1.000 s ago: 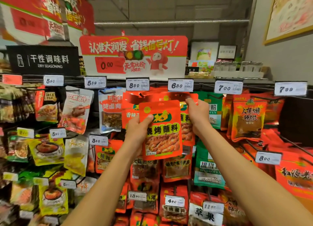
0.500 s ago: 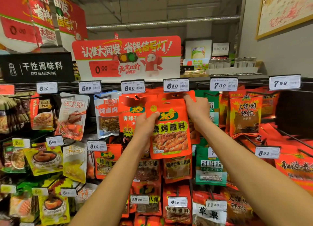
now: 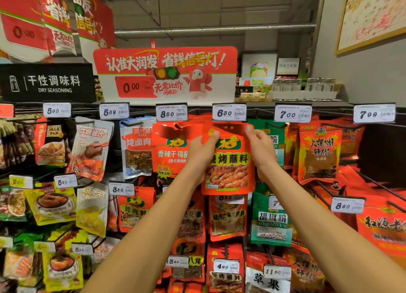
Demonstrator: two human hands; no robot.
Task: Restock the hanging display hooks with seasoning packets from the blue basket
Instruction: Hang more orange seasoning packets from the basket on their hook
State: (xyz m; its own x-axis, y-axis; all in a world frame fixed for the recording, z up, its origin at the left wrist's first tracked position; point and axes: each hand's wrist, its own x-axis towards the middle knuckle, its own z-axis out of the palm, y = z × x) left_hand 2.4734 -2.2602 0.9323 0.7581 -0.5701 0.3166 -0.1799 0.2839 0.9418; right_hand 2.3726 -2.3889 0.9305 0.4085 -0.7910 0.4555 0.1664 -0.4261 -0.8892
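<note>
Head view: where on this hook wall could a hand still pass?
Dark bare panel right of the chili packets, under the 7.99 tag. Crowded elsewhere: packets overlap around the orange packet both hands hold.

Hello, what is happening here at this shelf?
A person is restocking a wall of hanging seasoning packets. Both hands hold one orange-red packet up under the 6.30 price tag: the left hand grips its left edge, the right hand its right edge. The packet's top hole sits at the hook's level, but whether it is on the hook cannot be told. No blue basket is in view.
</note>
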